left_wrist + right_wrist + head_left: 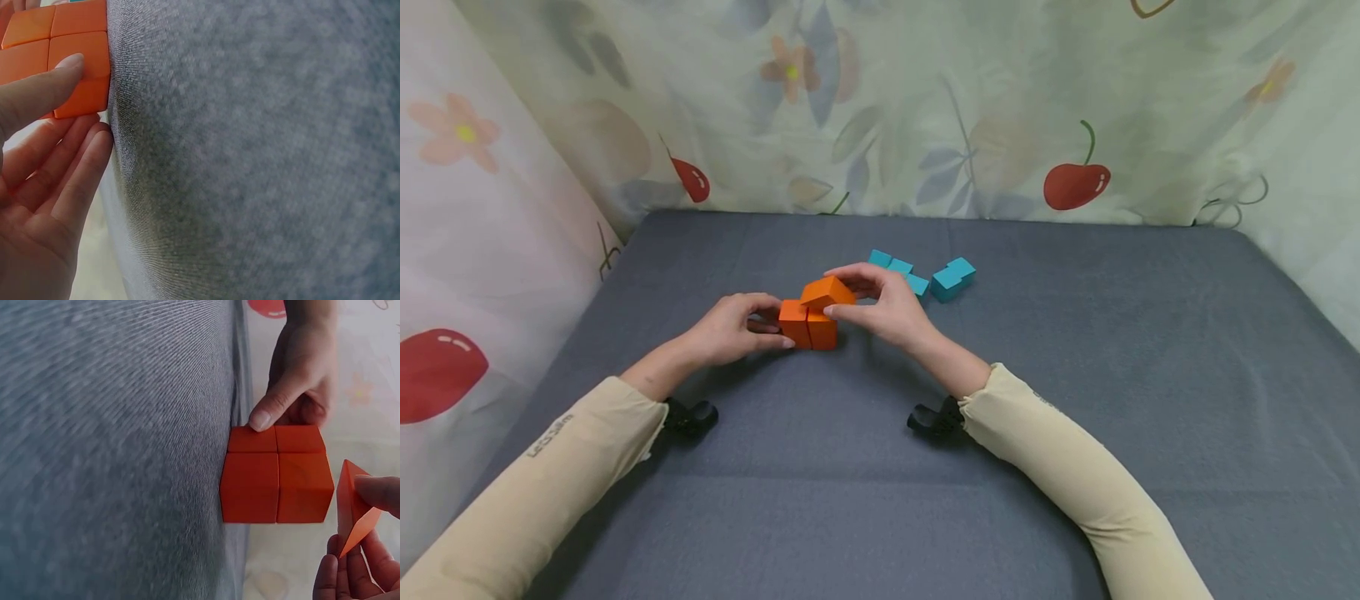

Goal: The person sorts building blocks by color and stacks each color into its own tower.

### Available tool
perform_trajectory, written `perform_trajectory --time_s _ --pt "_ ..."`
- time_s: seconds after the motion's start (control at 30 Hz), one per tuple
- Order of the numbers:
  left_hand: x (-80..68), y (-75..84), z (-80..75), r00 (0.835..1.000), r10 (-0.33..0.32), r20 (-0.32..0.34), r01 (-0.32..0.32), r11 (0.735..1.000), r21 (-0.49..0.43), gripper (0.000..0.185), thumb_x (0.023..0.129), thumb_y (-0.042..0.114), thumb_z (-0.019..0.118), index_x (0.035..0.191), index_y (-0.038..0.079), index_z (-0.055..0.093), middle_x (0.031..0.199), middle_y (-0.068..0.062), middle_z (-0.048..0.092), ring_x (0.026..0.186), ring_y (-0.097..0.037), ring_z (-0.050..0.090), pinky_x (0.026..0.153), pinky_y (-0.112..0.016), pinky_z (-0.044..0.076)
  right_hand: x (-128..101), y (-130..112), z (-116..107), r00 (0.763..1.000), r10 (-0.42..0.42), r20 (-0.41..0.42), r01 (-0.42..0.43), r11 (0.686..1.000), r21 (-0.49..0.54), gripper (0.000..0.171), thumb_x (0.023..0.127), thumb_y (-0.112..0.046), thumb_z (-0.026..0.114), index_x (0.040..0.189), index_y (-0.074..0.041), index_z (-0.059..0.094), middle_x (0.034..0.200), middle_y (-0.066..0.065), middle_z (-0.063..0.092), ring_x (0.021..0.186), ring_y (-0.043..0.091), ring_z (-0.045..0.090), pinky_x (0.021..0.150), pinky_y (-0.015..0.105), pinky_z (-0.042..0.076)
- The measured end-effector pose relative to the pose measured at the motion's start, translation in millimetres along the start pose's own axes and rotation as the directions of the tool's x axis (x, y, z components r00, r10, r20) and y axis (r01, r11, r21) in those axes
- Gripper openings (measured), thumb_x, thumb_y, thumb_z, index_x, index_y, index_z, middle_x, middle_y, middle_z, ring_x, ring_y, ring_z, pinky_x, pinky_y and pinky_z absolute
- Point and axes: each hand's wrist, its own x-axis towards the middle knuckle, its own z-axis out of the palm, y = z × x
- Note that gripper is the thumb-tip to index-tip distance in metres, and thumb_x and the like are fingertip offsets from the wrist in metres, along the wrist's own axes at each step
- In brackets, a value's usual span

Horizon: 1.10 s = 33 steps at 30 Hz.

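A squared group of orange cubes, two wide and two high, stands on the grey cloth. My left hand grips its left end, with the thumb flat on the near face and the fingers behind. An orange wedge-shaped block is pinched between the thumb and fingers of my right hand. In the right wrist view this wedge is held tilted, apart from the top of the cube group.
Just beyond my right hand lie several joined turquoise cubes, with another turquoise piece to their right. The table has a grey cloth, and patterned curtains hang behind it and on the left.
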Motion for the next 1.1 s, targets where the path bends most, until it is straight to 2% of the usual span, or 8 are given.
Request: perform_trajectory --time_s 0.3,0.57,1.1 --pt "-0.7 0.3 0.4 1.000 0.005 -0.006 -0.005 1.000 -0.009 0.040 0.087 0.012 0.071 0.123 0.000 0.060 0.118 -0.018 0.061 0.109 -0.031 0.061 0.095 -0.044 0.052 5 -1 13 0.999 -0.028 0.026 0.029 0.999 -0.033 0.040 0.083 -0.010 0.074 0.121 -0.005 0.064 0.114 0.010 0.066 0.101 0.020 0.060 0.090 0.039 0.050" --pt "-0.2 0.1 1.1 1.000 0.005 -0.019 -0.005 1.000 0.008 0.037 0.086 0.012 0.072 0.119 0.001 0.061 0.118 -0.018 0.062 0.109 -0.031 0.062 0.093 -0.044 0.053 7 -2 20 0.999 0.004 0.034 -0.001 0.996 -0.089 0.040 0.084 -0.012 0.073 0.122 -0.007 0.064 0.117 0.010 0.065 0.101 0.022 0.058 0.092 0.040 0.050" --pt "1.1 0.3 0.9 1.000 0.007 -0.019 -0.007 1.000 0.009 0.034 0.085 0.010 0.072 0.117 0.001 0.062 0.113 -0.017 0.063 0.106 -0.030 0.062 0.092 -0.041 0.054 7 2 21 0.998 0.018 0.062 -0.013 0.996 -0.084 0.041 0.084 -0.012 0.072 0.124 -0.007 0.063 0.117 0.010 0.065 0.100 0.022 0.059 0.090 0.037 0.051"
